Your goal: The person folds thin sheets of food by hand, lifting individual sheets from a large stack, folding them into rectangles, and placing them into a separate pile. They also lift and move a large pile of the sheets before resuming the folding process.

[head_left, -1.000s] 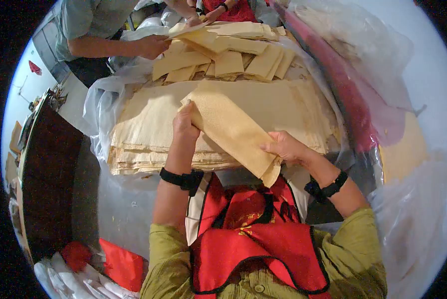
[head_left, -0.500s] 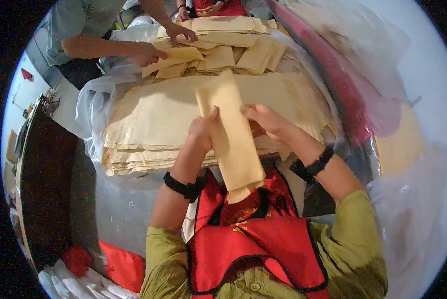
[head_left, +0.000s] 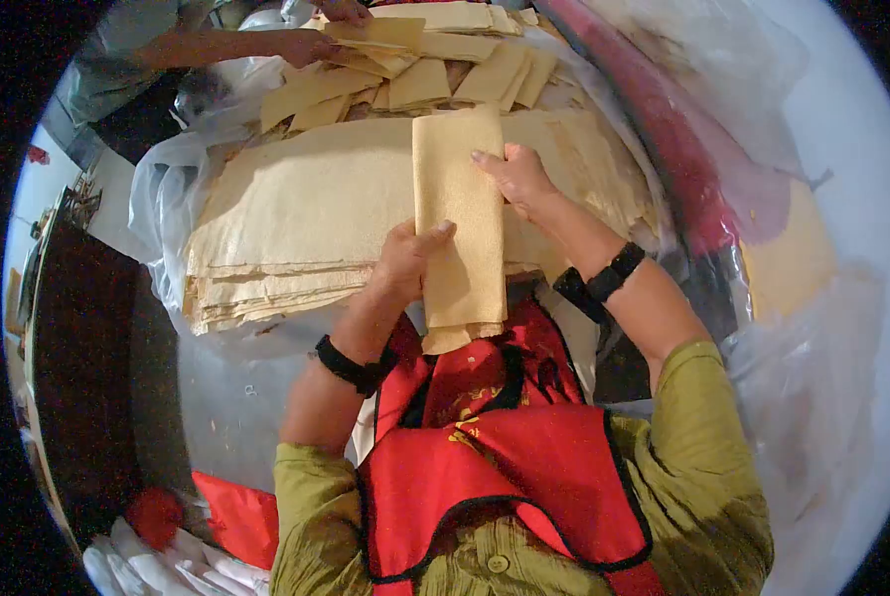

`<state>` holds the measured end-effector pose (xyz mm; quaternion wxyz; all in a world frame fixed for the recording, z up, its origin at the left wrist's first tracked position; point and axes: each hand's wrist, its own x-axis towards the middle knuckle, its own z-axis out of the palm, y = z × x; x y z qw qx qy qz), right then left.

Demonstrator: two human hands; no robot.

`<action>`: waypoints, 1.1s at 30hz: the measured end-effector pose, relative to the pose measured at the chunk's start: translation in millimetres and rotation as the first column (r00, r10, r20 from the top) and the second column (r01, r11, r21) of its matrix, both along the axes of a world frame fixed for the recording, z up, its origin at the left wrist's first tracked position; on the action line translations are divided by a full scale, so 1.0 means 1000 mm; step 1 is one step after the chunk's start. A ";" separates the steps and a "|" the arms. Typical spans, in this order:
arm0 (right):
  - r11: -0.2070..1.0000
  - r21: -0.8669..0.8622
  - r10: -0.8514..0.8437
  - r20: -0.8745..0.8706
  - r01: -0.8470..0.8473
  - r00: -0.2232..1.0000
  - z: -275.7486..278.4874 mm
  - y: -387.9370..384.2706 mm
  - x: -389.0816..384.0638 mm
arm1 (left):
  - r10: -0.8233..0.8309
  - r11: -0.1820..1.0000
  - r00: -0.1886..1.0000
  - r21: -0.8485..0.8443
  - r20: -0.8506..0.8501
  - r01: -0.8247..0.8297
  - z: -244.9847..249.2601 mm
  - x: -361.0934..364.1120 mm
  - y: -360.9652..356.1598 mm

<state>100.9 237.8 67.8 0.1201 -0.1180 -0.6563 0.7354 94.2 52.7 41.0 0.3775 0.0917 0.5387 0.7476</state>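
Observation:
Between my two hands is a folded yellowish sheet (head_left: pixel 462 228), a long flat rectangle with layered edges at its lower end. My left hand (head_left: pixel 412 256) grips its left edge, thumb lying across the front face. Higher up, my right hand (head_left: pixel 520 179) pinches the right edge, thumb on the front and fingers behind it. The folded sheet is held above the near edge of a large stack of flat yellowish sheets (head_left: pixel 296 204). Its lower end overlaps my red apron (head_left: pixel 505 467) in this view.
Beyond the big stack lie several folded yellowish pieces (head_left: pixel 418 83) in a loose pile. At the far left, another person's hands (head_left: pixel 308 47) hold similar pieces. Clear plastic sheeting (head_left: pixel 162 189) hangs at the stack's left side. A red plastic-covered roll (head_left: pixel 654 119) runs along the right.
The folded sheet has turned from a slant to nearly upright. My right hand has moved up along its edge. The other person's hands have shifted up, lifting a piece.

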 end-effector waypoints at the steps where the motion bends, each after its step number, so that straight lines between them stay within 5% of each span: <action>1: 0.999 -0.041 0.033 0.013 -0.032 0.999 0.002 -0.002 0.002 | 0.027 0.999 1.000 0.034 0.012 -0.027 -0.005 0.001 0.001; 5: 0.975 -0.060 0.221 0.158 -0.214 0.962 0.004 -0.005 0.011 | 0.083 0.996 0.996 0.021 -0.023 -0.083 -0.022 -0.021 -0.001; 8: 0.954 0.236 0.158 0.134 -0.186 0.978 0.005 0.004 0.005 | 0.186 0.967 0.959 -0.133 -0.213 -0.217 0.004 -0.012 -0.002; 11: 0.811 0.557 0.062 0.221 -0.178 0.973 0.038 -0.003 0.000 | 0.359 0.933 0.913 0.061 -0.194 -0.354 0.007 -0.004 0.010; 14: 0.929 0.228 0.235 0.247 -0.292 0.940 0.058 -0.026 0.006 | 0.119 0.939 0.991 0.333 -0.068 -0.089 -0.014 -0.024 0.018; 17: 0.755 0.604 0.180 0.181 -0.253 0.967 0.027 -0.028 -0.004 | 0.014 0.914 0.994 0.403 0.109 -0.057 -0.019 -0.034 0.007; 18: 0.714 0.651 0.187 0.179 -0.259 0.966 0.021 -0.027 -0.003 | -0.013 0.877 0.995 0.479 0.097 -0.035 -0.009 -0.032 0.004; 22: 0.682 0.668 0.177 0.247 -0.300 0.953 0.011 -0.032 0.000 | 0.073 0.921 0.947 0.343 0.312 -0.184 0.022 -0.021 -0.010; 25: 0.689 0.682 0.189 0.156 -0.245 0.969 0.008 -0.037 -0.001 | 0.187 0.944 0.972 0.246 0.144 -0.219 -0.010 -0.043 -0.016; 28: 0.682 0.712 0.177 0.062 -0.168 0.982 -0.011 -0.036 -0.007 | 0.218 0.962 0.935 -0.099 -0.279 -0.254 -0.021 -0.056 -0.034; 31: 0.623 0.759 0.170 0.105 -0.190 0.980 -0.016 -0.034 -0.013 | 0.126 0.957 0.933 -0.206 -0.337 -0.204 -0.009 -0.057 -0.050; 33: 0.610 0.761 0.154 0.158 -0.220 0.975 -0.014 -0.037 -0.017 | 0.316 0.921 0.865 -0.093 -0.389 -0.378 -0.019 -0.053 -0.040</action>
